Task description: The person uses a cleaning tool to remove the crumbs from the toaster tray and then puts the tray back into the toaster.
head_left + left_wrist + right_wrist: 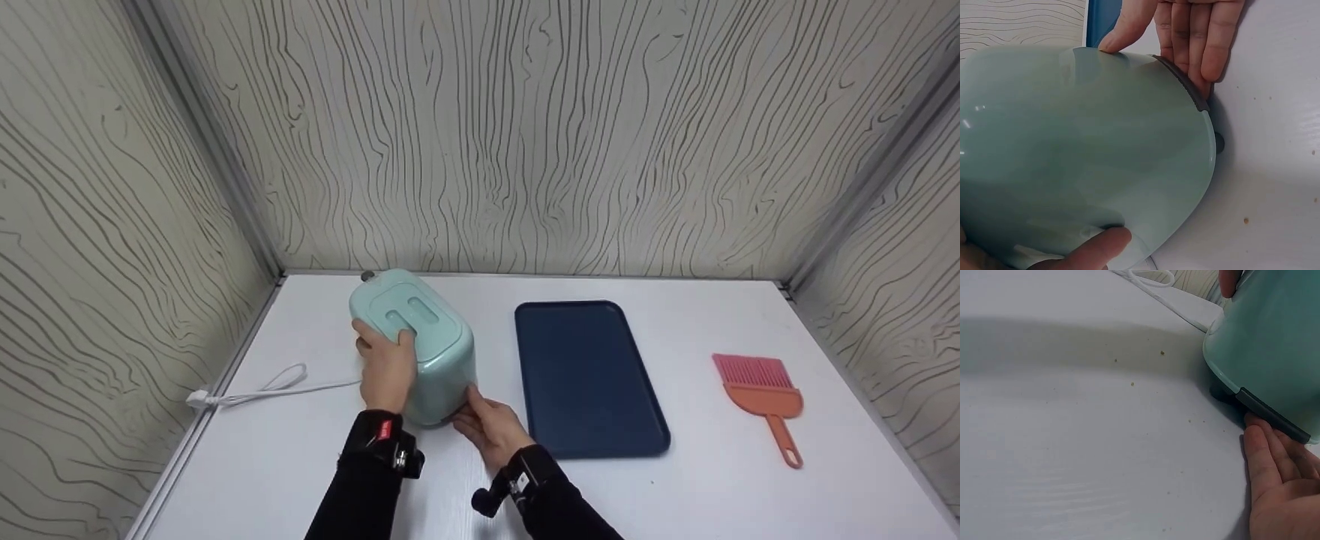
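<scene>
A mint-green toaster [444,379] with a lid marked by two slot shapes stands at an angle on the white table. My left hand [386,371] grips its left side, thumb on the lid, with the other fingers partly hidden. At the near end, my right hand [491,431] holds the lower edge. Its thumb presses the end wall, and its fingers reach under a dark strip [1272,415] along the base. A dark foot [1219,143] shows beneath the toaster in the left wrist view.
A white cord [289,390] runs left from the toaster to a plug [199,399] by the table edge. Right of the toaster lies a navy tray [592,382], then an orange brush [765,401] with pink bristles. Small crumbs [1132,384] dot the table near the toaster.
</scene>
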Available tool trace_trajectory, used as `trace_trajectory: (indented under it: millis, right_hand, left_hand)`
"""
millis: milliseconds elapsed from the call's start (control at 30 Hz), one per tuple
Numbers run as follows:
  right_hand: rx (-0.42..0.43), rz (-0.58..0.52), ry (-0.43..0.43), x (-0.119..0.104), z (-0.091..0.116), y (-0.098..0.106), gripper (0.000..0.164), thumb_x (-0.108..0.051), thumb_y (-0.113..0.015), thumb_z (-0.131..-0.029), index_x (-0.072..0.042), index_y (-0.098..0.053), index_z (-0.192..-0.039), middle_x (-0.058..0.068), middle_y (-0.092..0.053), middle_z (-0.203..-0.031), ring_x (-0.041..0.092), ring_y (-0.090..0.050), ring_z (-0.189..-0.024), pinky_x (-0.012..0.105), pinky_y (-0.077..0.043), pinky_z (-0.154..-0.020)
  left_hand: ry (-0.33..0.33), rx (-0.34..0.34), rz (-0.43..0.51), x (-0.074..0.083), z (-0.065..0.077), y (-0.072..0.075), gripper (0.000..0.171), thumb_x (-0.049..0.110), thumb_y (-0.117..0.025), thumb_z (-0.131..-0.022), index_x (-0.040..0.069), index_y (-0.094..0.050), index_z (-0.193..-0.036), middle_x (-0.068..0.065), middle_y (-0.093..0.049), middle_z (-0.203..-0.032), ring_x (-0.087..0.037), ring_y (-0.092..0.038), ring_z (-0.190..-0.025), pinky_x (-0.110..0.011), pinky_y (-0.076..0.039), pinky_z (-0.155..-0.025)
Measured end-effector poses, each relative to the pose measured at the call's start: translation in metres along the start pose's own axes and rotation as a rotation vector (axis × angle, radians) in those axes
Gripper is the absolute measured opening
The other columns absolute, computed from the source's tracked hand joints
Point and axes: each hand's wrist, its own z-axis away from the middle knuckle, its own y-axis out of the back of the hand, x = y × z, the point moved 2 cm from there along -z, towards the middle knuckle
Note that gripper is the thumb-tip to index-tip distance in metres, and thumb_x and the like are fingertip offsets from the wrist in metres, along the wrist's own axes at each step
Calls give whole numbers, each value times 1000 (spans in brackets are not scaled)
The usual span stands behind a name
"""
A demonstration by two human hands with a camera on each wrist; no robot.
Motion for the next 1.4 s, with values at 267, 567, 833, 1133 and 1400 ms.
trace_trajectory:
  millis: [267,567,833,1133,1400]
  right_hand:
    - [-5,-84,-24,6,-3,2,59,-26,-60,-104,17,-41,-139,17,-69,-110,23,-69,-111,41,-46,-110]
    - [-19,-91,-30,8,-4,1,62,-27,-59,-105,18,-38,-143,21,-69,-116,28,-66,-118,41,-48,-108]
    - [-15,-68,-28,7,-3,1,62,-29,-59,-105,20,-41,-140,22,-72,-111,30,-69,-113,42,-51,-104]
    - [20,-50,-25,6,-1,0,58,-28,-60,-104,18,-45,-135,19,-74,-101,28,-73,-101,42,-56,-97]
    - [100,-20,-10,7,1,-2,34,-10,-63,-102,12,-52,-125,19,-73,-93,23,-75,-85,38,-61,-84]
  left_hand:
    - [17,-12,3,0,0,1,91,42,-41,-102,6,19,-159,-29,-14,-164,-44,-56,-119,-62,-46,-94]
    - [9,-2,-1,0,0,0,90,42,-40,-101,5,18,-159,-29,-13,-165,-45,-57,-119,-62,-47,-92]
    - [3,-3,11,0,0,-1,91,41,-42,-101,5,17,-160,-29,-12,-165,-45,-56,-121,-62,-47,-94]
    - [3,-11,4,-1,-1,-1,92,42,-41,-100,4,18,-159,-29,-12,-165,-46,-57,-120,-62,-47,-94]
    - [17,-27,3,-1,-2,2,93,44,-41,-101,7,21,-159,-29,-10,-166,-45,-57,-119,-61,-47,-93]
